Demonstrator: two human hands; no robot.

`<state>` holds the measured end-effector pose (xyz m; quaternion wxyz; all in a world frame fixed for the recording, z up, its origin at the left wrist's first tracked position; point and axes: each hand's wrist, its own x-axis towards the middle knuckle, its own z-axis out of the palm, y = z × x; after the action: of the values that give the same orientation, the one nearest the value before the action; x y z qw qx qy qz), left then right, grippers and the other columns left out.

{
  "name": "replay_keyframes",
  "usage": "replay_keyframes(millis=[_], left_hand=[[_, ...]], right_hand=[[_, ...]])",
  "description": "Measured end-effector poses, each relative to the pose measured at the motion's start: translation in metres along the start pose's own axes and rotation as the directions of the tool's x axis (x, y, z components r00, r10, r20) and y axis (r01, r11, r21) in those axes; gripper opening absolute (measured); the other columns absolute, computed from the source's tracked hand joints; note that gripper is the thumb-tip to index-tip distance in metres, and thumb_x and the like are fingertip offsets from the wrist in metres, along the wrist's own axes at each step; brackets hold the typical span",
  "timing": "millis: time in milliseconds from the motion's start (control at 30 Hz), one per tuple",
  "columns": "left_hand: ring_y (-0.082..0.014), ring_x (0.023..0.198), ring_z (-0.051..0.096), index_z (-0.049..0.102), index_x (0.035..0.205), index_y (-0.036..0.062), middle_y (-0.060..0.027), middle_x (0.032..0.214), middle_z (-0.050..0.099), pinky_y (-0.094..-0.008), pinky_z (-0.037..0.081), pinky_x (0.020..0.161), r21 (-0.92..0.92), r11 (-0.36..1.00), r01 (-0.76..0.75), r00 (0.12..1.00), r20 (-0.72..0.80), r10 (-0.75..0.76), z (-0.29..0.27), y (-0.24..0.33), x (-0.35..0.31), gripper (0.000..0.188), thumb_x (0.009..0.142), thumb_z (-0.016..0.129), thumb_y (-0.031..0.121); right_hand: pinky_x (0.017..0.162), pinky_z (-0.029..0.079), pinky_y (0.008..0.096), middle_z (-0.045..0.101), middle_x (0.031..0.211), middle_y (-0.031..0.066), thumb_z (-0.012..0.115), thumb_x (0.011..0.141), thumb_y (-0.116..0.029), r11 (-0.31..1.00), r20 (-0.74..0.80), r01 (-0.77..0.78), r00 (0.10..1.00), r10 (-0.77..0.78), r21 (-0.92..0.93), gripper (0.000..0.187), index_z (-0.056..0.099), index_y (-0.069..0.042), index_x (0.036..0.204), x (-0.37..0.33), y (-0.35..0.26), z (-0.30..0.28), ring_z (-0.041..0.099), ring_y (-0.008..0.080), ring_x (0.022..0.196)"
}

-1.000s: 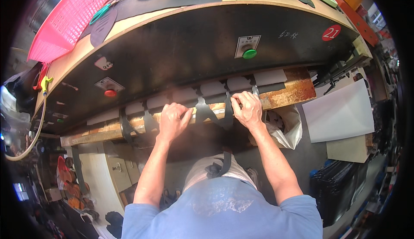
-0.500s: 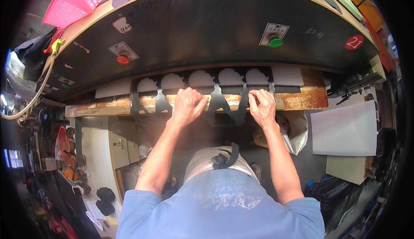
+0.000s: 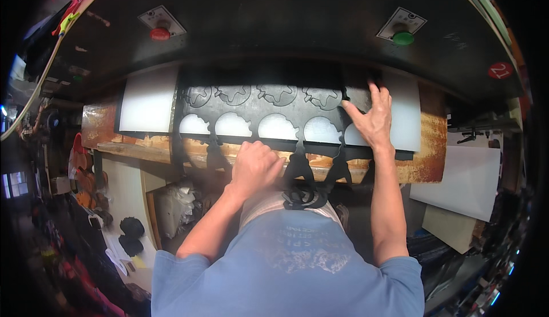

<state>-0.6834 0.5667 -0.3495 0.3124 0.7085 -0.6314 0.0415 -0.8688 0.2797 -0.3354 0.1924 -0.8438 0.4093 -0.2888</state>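
A black sheet (image 3: 229, 106) with a row of round holes lies over a white board (image 3: 147, 102) that shows through them. Beyond the holes, partly in shadow, run several cut outlines (image 3: 277, 95) with wavy inner lines. Strips of the sheet (image 3: 299, 167) hang over the near wooden edge. My left hand (image 3: 255, 168) is curled closed at this near edge, seemingly gripping the sheet; its fingertips are hidden. My right hand (image 3: 374, 117) is spread, thumb apart from the fingers, reaching over the sheet's right end beside the white board; whether it touches cannot be told.
A dark machine beam (image 3: 274, 25) spans the far side, carrying a red button (image 3: 160, 34) at left and a green button (image 3: 403, 38) at right. The worn wooden bed (image 3: 432, 139) supports the board. A pale panel (image 3: 457, 174) stands at right, a cabinet (image 3: 123, 185) at left.
The sheet has come toward me, bringing the row of cut outlines into view. My right hand has left the near edge, opened and reached farther in. The head view has shifted.
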Motion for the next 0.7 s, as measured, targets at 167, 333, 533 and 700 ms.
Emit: replay_keyframes(millis=[167,333,533,700], left_hand=[[-0.0256,0.073,0.057,0.061,0.073,0.0101,-0.0043,0.074,0.057,-0.0412,0.039,0.069,-0.107,0.993,0.049,0.999,-0.011,-0.05,0.014,-0.016,-0.023,0.028,0.082,0.087,0.013],[-0.0219,0.075,0.069,0.07,0.081,0.006,-0.0054,0.081,0.071,-0.036,0.044,0.068,-0.423,0.899,0.113,0.986,-0.061,-0.152,0.018,-0.039,-0.018,0.014,0.084,0.078,-0.004],[-0.0401,0.119,0.069,0.071,0.121,-0.0046,-0.0234,0.126,0.072,-0.0461,0.055,0.106,0.004,0.911,0.411,0.869,-0.303,-0.391,-0.029,-0.136,0.002,0.024,0.099,0.074,0.006],[-0.0435,0.153,0.048,0.059,0.153,-0.0038,-0.0298,0.161,0.053,-0.0475,0.038,0.128,0.162,0.656,0.738,0.671,-0.286,-0.684,-0.053,-0.203,0.001,0.056,0.107,0.069,0.027]], right_hand=[[0.116,0.046,0.0563,0.053,0.153,0.031,0.091,0.08,-0.038,0.985,-0.058,0.101,0.992,-0.11,-0.142,0.081,0.064,0.0,0.146,-0.007,0.004,0.046,0.051,0.0488,0.138],[0.111,0.051,0.0526,0.056,0.153,0.0267,0.092,0.075,-0.023,0.995,-0.087,0.095,0.992,-0.096,-0.016,0.073,0.068,0.0,0.14,0.002,0.012,0.066,0.056,0.044,0.135],[0.121,0.045,0.0427,0.06,0.154,0.0194,0.089,0.085,-0.014,0.847,0.031,-0.137,0.99,0.141,0.514,0.07,0.063,0.001,0.149,0.017,0.02,0.052,0.059,0.0322,0.141],[0.118,0.045,0.0375,0.063,0.149,0.0152,0.084,0.093,-0.01,0.631,0.029,-0.231,0.949,0.313,0.741,0.069,0.056,0.006,0.153,0.018,0.043,0.023,0.06,0.0245,0.136]])
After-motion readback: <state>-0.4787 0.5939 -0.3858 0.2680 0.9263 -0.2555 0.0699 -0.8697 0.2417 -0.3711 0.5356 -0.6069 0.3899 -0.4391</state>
